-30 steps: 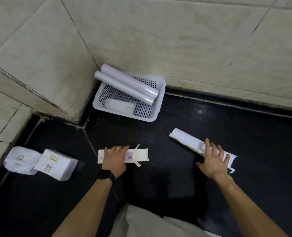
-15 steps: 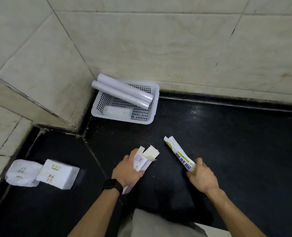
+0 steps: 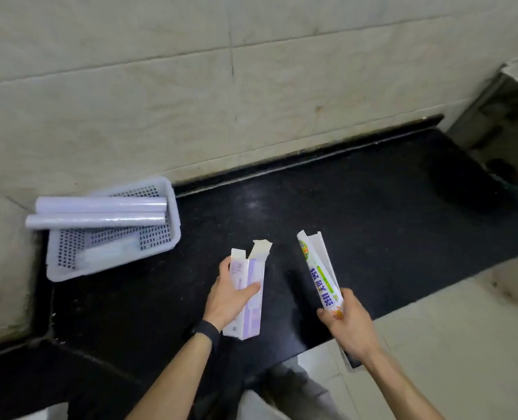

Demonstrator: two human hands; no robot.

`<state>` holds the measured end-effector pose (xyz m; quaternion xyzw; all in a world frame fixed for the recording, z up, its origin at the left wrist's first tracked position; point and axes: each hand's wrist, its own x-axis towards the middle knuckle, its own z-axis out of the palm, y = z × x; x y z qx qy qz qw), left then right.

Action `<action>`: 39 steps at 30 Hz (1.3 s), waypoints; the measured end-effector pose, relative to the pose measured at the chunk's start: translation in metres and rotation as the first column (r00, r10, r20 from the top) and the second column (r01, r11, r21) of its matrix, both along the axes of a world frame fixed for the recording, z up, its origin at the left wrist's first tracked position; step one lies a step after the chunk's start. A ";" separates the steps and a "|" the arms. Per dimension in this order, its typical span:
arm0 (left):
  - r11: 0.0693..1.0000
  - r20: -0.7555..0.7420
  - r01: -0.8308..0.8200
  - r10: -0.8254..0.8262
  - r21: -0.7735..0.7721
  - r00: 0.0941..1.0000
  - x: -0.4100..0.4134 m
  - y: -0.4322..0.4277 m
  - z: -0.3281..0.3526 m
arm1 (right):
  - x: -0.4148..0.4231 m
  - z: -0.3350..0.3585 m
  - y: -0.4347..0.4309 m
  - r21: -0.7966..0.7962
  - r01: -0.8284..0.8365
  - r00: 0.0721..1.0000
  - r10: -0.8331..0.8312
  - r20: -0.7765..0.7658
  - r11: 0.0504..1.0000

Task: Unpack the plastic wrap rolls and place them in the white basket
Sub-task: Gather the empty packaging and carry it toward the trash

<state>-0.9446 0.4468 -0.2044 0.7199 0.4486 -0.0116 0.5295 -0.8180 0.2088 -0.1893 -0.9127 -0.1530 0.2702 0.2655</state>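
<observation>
My left hand (image 3: 230, 295) grips a white and lilac carton (image 3: 248, 298) with its top flaps open, held upright above the black counter. My right hand (image 3: 347, 327) holds a second long white carton (image 3: 319, 268) with green and blue print, its far end open and tilted away. The white perforated basket (image 3: 172, 213) stands at the back left against the wall. Two bare plastic wrap rolls (image 3: 100, 213) lie side by side across its rim, and a smaller pale packet (image 3: 109, 254) lies inside it.
The black counter (image 3: 357, 225) runs along a tiled wall (image 3: 251, 101). A metal sink unit (image 3: 500, 122) rises at the far right. The counter's front edge meets light floor tiles (image 3: 463, 344) at the lower right.
Both hands picked the two cartons up off the counter and now hold them raised. The view has swung right, so the basket sits further left and the packets at the left are out of view.
</observation>
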 end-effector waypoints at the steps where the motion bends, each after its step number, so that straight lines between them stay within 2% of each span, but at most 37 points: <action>1: 1.000 0.012 0.026 -0.026 -0.014 1.000 0.009 -0.008 0.002 | -0.002 0.003 -0.013 0.011 0.039 0.999 -0.039 0.003 0.999; 11: 0.959 0.064 0.264 -0.258 -0.101 0.964 0.079 -0.117 0.020 | -0.022 0.015 -0.132 0.072 0.326 0.945 -0.323 -0.048 0.943; 14: 0.937 0.056 0.333 -0.328 -0.107 0.943 0.104 -0.170 0.022 | -0.020 0.011 -0.178 0.113 0.453 0.888 -0.437 -0.143 0.884; 18: 0.938 0.033 0.325 -0.324 -0.120 0.946 0.137 -0.242 0.021 | -0.008 0.002 -0.236 0.131 0.573 0.805 -0.527 -0.272 0.809; 25: 0.950 -0.037 0.283 -0.290 -0.130 0.956 0.182 -0.302 0.007 | 0.035 -0.003 -0.281 0.182 0.633 0.745 -0.529 -0.406 0.752; 28: 0.959 -0.066 0.242 -0.254 -0.145 0.965 0.207 -0.309 0.005 | 0.063 -0.006 -0.284 0.224 0.613 0.769 -0.507 -0.390 0.758; 32: 0.974 -0.113 0.193 -0.207 -0.120 0.972 0.249 -0.306 0.004 | 0.114 -0.012 -0.276 0.202 0.591 0.785 -0.498 -0.369 0.781; 39: 0.974 -0.135 0.227 -0.226 -0.011 0.965 0.334 -0.286 -0.018 | 0.219 -0.029 -0.250 0.186 0.597 0.784 -0.520 -0.339 0.780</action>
